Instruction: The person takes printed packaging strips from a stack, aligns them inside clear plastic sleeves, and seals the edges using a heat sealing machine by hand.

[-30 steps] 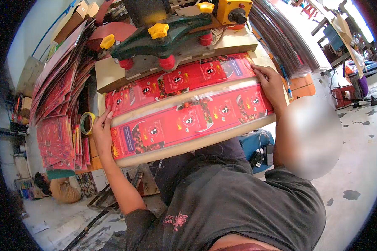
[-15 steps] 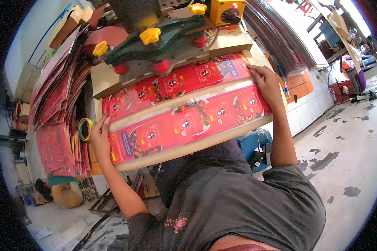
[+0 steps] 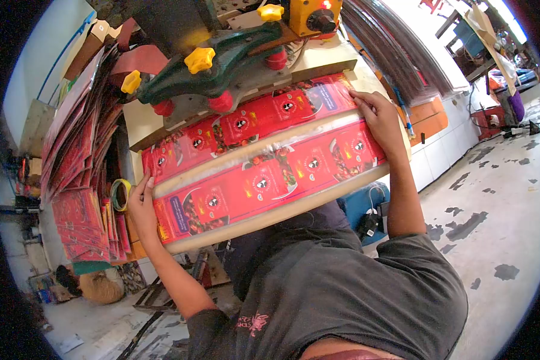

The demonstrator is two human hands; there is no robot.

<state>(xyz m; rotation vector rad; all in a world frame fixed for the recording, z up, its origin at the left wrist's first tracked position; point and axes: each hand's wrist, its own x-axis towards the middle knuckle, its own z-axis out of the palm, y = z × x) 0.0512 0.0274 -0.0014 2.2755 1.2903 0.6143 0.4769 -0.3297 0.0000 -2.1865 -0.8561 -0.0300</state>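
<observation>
A red printed plastic packaging sheet [image 3: 264, 183] lies across a pale wooden board, in two printed bands with a clear strip between them. My left hand [image 3: 143, 207] pinches its left edge, thumb and fingers together. At the right edge, my right hand [image 3: 375, 117] grips the sheet near the upper band, fingers curled in. Just beyond the far band stands a heat-press machine [image 3: 222, 66] with a dark green arm, red feet and yellow star knobs [image 3: 199, 60]. Its pressing bar sits behind the sheet's far edge.
Stacks of red printed sheets [image 3: 81, 138] lean on the left, beside a yellow tape roll [image 3: 120, 194]. A tall pile of plastic sheets [image 3: 396, 54] stands at the right. A yellow control box [image 3: 315, 17] shows a red light. A blue stool [image 3: 366, 210] sits below the board.
The view has shifted slightly, so the machine appears a little further left. Both hands keep their hold on the sheet's edges, and the sheet has hardly moved.
</observation>
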